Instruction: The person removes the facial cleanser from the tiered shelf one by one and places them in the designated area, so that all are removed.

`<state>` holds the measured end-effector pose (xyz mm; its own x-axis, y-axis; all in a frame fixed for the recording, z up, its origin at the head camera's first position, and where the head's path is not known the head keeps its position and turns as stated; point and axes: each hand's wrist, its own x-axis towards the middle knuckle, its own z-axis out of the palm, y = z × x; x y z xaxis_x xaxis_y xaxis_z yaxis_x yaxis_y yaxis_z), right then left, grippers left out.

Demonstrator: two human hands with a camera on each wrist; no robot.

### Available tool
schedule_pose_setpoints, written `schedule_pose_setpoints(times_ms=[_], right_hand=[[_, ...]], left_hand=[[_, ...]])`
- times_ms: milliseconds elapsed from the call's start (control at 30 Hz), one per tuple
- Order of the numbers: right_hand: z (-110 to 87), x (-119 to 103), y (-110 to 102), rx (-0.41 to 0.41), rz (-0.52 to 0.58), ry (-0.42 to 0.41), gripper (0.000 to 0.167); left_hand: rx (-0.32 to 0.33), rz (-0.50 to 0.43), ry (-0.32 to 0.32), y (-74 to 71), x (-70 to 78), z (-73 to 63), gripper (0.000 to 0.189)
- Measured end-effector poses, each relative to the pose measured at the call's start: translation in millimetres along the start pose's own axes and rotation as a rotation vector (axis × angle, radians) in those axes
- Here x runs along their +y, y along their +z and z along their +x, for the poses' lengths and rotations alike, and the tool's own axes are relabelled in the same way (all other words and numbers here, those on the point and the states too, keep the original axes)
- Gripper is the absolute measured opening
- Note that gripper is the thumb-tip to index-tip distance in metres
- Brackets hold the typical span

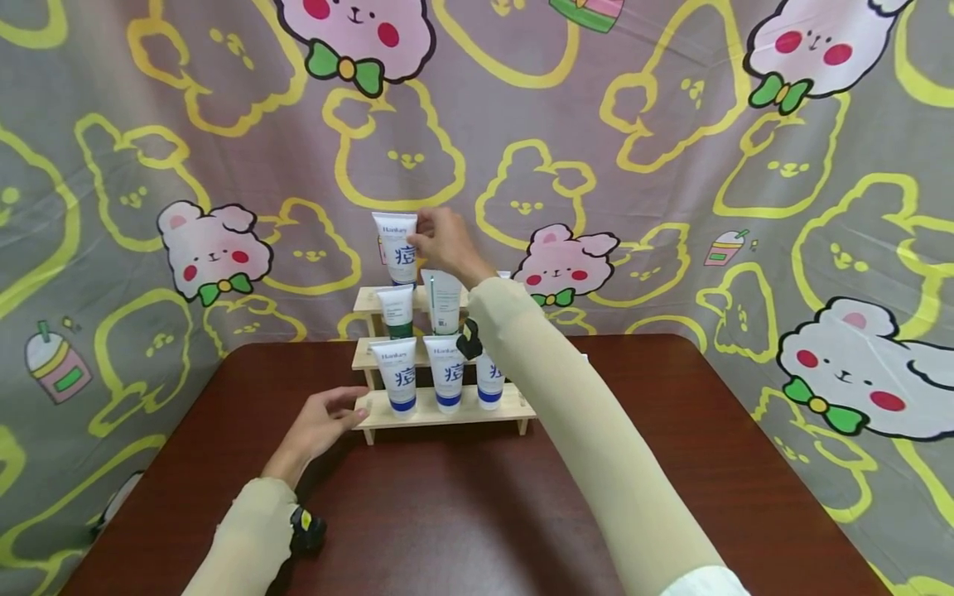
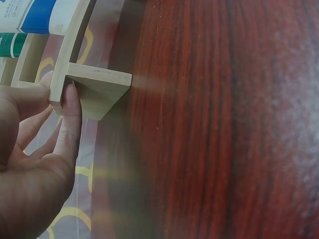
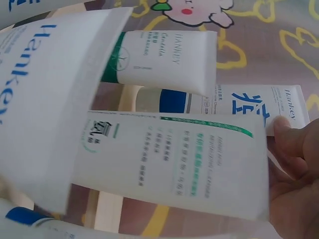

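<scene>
My right hand (image 1: 445, 240) grips the upper side of a white squeeze tube (image 1: 396, 246) with blue lettering, upright at the left of the stand's top tier. In the right wrist view the thumb lies on that tube (image 3: 249, 102), partly hidden behind nearer tubes. My left hand (image 1: 322, 426) pinches the left end of the bottom board of a wooden tiered stand (image 1: 462, 416); the left wrist view shows thumb and finger on either side of the board (image 2: 60, 84). Blue-banded tubes (image 1: 447, 372) stand on the bottom tier. A green-capped tube (image 1: 397, 312) and a pale tube (image 1: 444, 300) occupy the middle tier.
The stand rests on a dark reddish wooden table (image 1: 417, 513). Behind it hangs a curtain (image 1: 633, 273) printed with cartoon animals. My right forearm (image 1: 589, 414) crosses in front of the stand's right side and hides part of it.
</scene>
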<state>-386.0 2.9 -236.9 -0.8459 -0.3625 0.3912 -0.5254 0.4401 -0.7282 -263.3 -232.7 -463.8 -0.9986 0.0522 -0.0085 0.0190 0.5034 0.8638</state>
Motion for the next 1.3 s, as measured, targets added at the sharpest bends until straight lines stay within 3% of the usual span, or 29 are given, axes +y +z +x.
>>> schedule_pose_setpoints(times_ms=[633,1300], right_hand=[[-7.4,-23.5,-52.0,0.173,0.313,0.022,0.025],[-37.9,-28.5,-121.9,0.204,0.212,0.023,0.028]], left_hand=[[-0.002,0.003,-0.006,-1.7,1.7,0.9,0.045],[0.001,-0.004,-0.008,-1.9,-1.1,0.0,0.045]])
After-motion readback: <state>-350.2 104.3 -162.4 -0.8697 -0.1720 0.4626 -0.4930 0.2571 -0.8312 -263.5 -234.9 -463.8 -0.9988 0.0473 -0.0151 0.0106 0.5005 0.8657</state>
